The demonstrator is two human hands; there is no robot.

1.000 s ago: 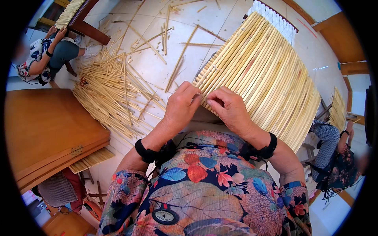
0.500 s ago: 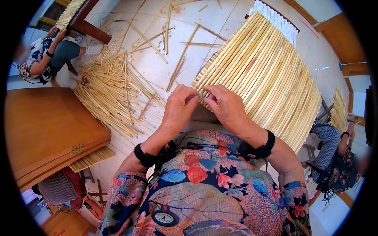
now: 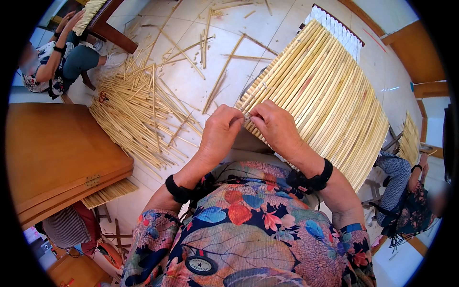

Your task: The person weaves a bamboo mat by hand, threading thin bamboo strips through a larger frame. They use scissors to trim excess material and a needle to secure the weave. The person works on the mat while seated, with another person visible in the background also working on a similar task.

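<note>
Closely paired: left hand [image 3: 221,128], right hand [image 3: 276,125], both turned inward, thumbs pressed to curled fingers, at the near-left corner of one stalk mat [image 3: 320,103]. White-looped far end: at the edge of a dark surface [image 3: 353,32], mostly covered. Detail between fingertips: indistinct.

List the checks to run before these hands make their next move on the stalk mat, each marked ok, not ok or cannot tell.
1. Left hand at the near left corner of the stalk mat: ok.
2. Right hand close beside it at that corner: ok.
3. Grip on anything thin between the fingertips: cannot tell, too small to see.
4. Mat's stalks lying side by side: ok, in close rows.
5. Orange-handled scissors away from both hands: ok, on the loose stalk pile to the left.
6. Floor free of scattered stalks: not ok, several lie beyond the hands.
</note>
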